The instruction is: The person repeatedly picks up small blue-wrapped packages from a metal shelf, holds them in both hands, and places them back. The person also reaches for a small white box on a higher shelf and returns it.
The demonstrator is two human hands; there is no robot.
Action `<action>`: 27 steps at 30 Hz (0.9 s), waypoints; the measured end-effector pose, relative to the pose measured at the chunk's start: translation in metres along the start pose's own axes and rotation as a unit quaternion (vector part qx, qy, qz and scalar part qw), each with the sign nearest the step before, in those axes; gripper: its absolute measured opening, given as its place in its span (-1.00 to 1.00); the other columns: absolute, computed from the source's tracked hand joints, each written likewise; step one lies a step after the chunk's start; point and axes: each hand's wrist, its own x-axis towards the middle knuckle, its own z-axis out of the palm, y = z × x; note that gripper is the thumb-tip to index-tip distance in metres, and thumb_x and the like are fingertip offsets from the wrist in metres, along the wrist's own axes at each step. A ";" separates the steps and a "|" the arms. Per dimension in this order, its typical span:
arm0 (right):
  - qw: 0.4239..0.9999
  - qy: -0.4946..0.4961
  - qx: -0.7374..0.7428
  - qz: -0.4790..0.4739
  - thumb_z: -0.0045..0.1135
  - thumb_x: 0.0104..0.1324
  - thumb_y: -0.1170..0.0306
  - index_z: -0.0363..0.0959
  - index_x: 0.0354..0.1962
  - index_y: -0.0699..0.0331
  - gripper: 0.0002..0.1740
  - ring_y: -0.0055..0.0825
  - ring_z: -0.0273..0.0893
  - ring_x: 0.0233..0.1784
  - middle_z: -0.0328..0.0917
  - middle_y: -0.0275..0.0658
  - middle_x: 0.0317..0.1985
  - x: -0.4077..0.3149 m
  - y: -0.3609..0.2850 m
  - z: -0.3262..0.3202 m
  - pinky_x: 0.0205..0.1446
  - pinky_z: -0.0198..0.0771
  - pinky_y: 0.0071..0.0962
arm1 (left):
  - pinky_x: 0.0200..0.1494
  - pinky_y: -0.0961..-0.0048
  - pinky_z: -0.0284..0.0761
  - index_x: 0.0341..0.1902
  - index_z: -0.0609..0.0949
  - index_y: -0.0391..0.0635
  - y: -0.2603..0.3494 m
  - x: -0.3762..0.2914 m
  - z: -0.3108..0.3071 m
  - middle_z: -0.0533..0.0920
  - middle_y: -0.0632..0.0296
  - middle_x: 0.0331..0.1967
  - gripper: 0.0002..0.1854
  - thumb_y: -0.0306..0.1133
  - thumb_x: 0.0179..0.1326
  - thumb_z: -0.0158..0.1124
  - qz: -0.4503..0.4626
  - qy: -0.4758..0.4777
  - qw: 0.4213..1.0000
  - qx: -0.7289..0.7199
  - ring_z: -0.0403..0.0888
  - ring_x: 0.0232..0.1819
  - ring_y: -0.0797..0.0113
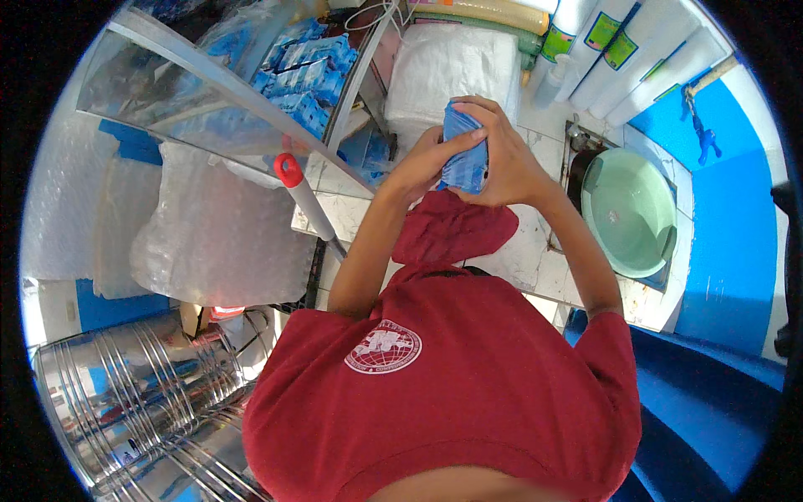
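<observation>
Both my hands hold a small block-shaped bundle in shiny blue plastic wrap (463, 164), raised in front of my body. My left hand (433, 150) grips its left side, the thumb laid across its face. Around the right side and top curl the fingers of my right hand (502, 141). What is inside the wrap cannot be made out. Beyond the bundle lies a stack of white plastic sheets or bags (452, 69). Dark red cloth (452, 229) shows just below my hands.
A green plastic basin (630, 213) sits over the sink at right, near a blue tap (707, 141). Left stand a glass-sided case with blue packets (313, 66), a grey pole with red tip (307, 194), bubble wrap (226, 232) and metal cylinders (138, 383). White rolls (627, 56) stand behind.
</observation>
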 end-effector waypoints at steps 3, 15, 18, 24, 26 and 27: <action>0.999 -0.023 -0.029 0.026 0.55 -0.29 0.24 0.06 0.30 0.24 0.18 0.02 0.23 0.34 0.24 0.01 0.24 0.004 -0.006 0.000 0.44 0.19 -0.12 | 0.02 0.42 0.59 0.22 0.43 -0.25 0.001 -0.002 -0.006 0.62 0.17 -0.03 -0.38 -0.07 0.26 0.35 0.005 -0.013 1.000 -0.002 0.64 -0.04 0.40; 0.989 0.059 -0.103 -0.090 0.52 -0.29 0.26 0.10 0.32 0.16 0.16 0.10 0.24 0.31 0.20 -0.01 0.24 0.021 -0.037 -0.006 0.51 -0.01 0.21 | 0.03 0.47 0.54 0.24 0.44 -0.28 0.021 -0.021 -0.005 0.62 0.16 -0.02 -0.39 -0.15 0.25 0.39 0.127 -0.045 0.990 -0.041 0.60 -0.03 0.45; 0.993 0.065 -0.096 -0.035 0.54 -0.33 0.26 0.11 0.32 0.14 0.18 0.11 0.24 0.30 0.20 0.00 0.25 0.014 -0.038 -0.012 0.51 0.07 0.07 | 0.19 0.41 0.44 0.47 0.20 -0.14 0.026 -0.025 -0.005 0.50 0.09 0.17 -0.21 -0.18 0.27 0.36 0.138 -0.068 0.988 -0.031 0.50 0.15 0.38; 0.991 0.116 -0.040 0.048 0.55 -0.21 0.27 0.01 0.35 0.19 0.19 0.00 0.32 0.30 0.24 0.06 0.24 0.012 -0.018 -0.016 0.29 0.35 -0.15 | 0.39 0.21 0.28 0.55 0.02 -0.09 0.042 -0.027 -0.021 0.20 -0.03 0.46 0.12 -0.32 0.00 0.57 0.230 -0.131 0.955 0.134 0.38 0.35 0.07; 0.990 0.101 0.017 0.093 0.53 -0.19 0.29 -0.02 0.37 0.19 0.20 -0.06 0.31 0.32 0.25 0.04 0.25 0.011 -0.012 -0.017 0.29 0.34 -0.18 | 0.43 0.16 0.23 0.56 0.00 -0.09 0.045 -0.022 -0.024 0.14 -0.02 0.51 0.21 -0.34 -0.10 0.63 0.252 -0.123 0.936 0.213 0.30 0.42 0.05; 0.987 0.099 0.046 0.115 0.52 -0.18 0.30 -0.04 0.38 0.19 0.21 -0.09 0.30 0.33 0.25 0.04 0.25 0.010 -0.010 -0.017 0.29 0.34 -0.19 | 0.44 0.14 0.20 0.56 -0.02 -0.09 0.045 -0.019 -0.025 0.11 0.00 0.52 0.25 -0.35 -0.13 0.65 0.260 -0.115 0.929 0.238 0.25 0.45 0.04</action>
